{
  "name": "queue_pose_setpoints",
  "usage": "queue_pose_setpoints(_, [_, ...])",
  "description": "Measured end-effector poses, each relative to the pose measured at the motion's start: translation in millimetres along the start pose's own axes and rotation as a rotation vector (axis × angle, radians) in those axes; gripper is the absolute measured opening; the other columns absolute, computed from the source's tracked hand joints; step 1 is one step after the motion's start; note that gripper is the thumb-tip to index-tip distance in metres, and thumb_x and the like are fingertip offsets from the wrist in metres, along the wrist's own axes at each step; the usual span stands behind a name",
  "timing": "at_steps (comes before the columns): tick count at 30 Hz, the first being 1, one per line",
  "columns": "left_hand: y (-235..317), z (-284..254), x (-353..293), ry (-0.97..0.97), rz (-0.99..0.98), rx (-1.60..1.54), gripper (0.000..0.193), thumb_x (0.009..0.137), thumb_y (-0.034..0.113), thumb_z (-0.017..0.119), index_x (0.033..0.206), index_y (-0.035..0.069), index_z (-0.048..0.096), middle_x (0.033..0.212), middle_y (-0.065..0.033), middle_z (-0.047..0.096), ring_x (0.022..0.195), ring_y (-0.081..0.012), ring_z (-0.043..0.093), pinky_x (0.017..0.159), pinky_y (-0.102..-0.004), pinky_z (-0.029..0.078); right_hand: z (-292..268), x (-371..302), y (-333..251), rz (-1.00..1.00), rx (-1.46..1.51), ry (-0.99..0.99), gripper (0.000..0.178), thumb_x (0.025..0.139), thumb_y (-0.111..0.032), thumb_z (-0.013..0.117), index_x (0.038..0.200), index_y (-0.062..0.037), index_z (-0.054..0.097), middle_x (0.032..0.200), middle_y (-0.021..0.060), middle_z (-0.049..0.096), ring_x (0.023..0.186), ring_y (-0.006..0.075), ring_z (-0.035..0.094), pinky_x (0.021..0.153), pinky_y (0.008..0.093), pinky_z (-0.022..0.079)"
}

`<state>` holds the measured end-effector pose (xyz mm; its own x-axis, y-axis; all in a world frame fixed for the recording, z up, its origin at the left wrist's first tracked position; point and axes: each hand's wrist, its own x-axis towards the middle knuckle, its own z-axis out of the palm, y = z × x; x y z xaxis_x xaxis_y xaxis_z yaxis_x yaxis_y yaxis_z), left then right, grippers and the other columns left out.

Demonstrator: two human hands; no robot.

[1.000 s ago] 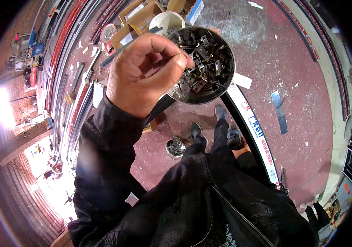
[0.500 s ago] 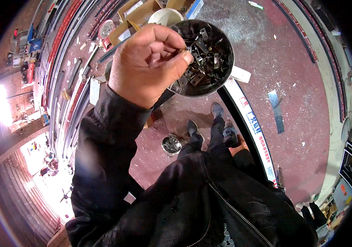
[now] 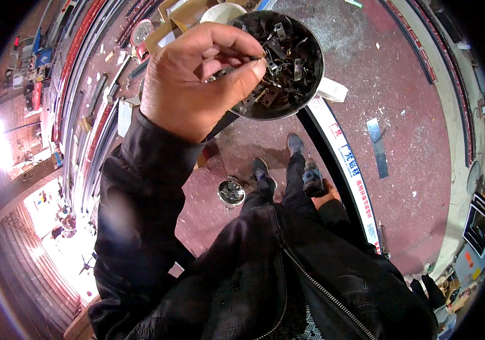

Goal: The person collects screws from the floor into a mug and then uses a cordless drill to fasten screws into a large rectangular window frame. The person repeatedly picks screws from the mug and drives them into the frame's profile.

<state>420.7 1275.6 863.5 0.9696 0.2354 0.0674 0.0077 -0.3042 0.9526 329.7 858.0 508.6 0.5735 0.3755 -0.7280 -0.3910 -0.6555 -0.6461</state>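
Note:
My left hand (image 3: 197,79) is raised over the near-left rim of a round dark pan (image 3: 265,116). Its thumb and forefinger are pinched together, and whatever sits between them is too small to name. Inside the pan lies a heap of small dark and shiny metal brackets (image 3: 298,69). Lower down, beside my right thigh, my right hand (image 3: 327,195) is wrapped round a cordless drill (image 3: 312,180), its thin bit pointing away from me. The sleeve and the drill's body hide part of that hand.
A long black frame bar with a white printed strip (image 3: 344,153) runs past my right side. A small bowl of metal pieces (image 3: 231,192) stands on the floor near my feet. Cartons (image 3: 166,37) and long metal profiles (image 3: 75,73) lie at left. A grey metal strip (image 3: 377,147) is on the floor.
The whole view has shifted slightly, so pan and floor appear higher. My left hand keeps its pinch, and my right hand still holds the drill.

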Motion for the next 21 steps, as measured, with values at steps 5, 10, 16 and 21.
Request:
queue_pose_setpoints(5, [6,-2,-8,0.118,0.002,0.002,0.016,0.093,0.001,0.076,0.108,-0.001,0.069,0.098,-0.0047,0.072,0.089,-0.0100,0.068,0.081,-0.0245,0.056,-5,-17,-56,-0.090,-0.316,0.079,0.057,0.079,-0.020,0.083,0.130,-0.0037,0.065,0.125,0.0166,0.072,0.118,0.0299,0.069,0.105,0.0402,0.052])
queue_pose_setpoints(10, [18,-4,-35,0.274,-0.044,-0.045,0.019,0.095,0.003,0.074,0.113,0.000,0.069,0.101,-0.0074,0.072,0.095,-0.0132,0.069,0.087,-0.0280,0.055,-3,-18,-49,-0.076,-0.175,0.084,0.061,0.077,-0.020,0.084,0.133,-0.0053,0.064,0.123,0.0179,0.072,0.117,0.0314,0.070,0.104,0.0415,0.053])
queue_pose_setpoints(16, [8,-2,-116,0.335,-0.327,-0.180,0.016,0.097,0.012,0.075,0.106,0.000,0.070,0.096,-0.0058,0.073,0.092,-0.0115,0.067,0.084,-0.0256,0.053,-2,-32,-98,-0.102,-0.257,-0.013,0.067,0.076,-0.019,0.086,0.136,-0.0043,0.060,0.120,0.0178,0.072,0.116,0.0325,0.069,0.101,0.0417,0.054])
queue_pose_setpoints(21, [-27,10,-197,0.398,-0.418,-0.396,0.020,0.097,0.014,0.076,0.108,0.000,0.068,0.096,-0.0064,0.073,0.090,-0.0128,0.068,0.083,-0.0273,0.055,13,-56,-138,-0.480,0.066,-0.186,0.043,0.087,-0.012,0.077,0.129,-0.0058,0.064,0.109,0.0095,0.074,0.105,0.0182,0.070,0.093,0.0353,0.054])
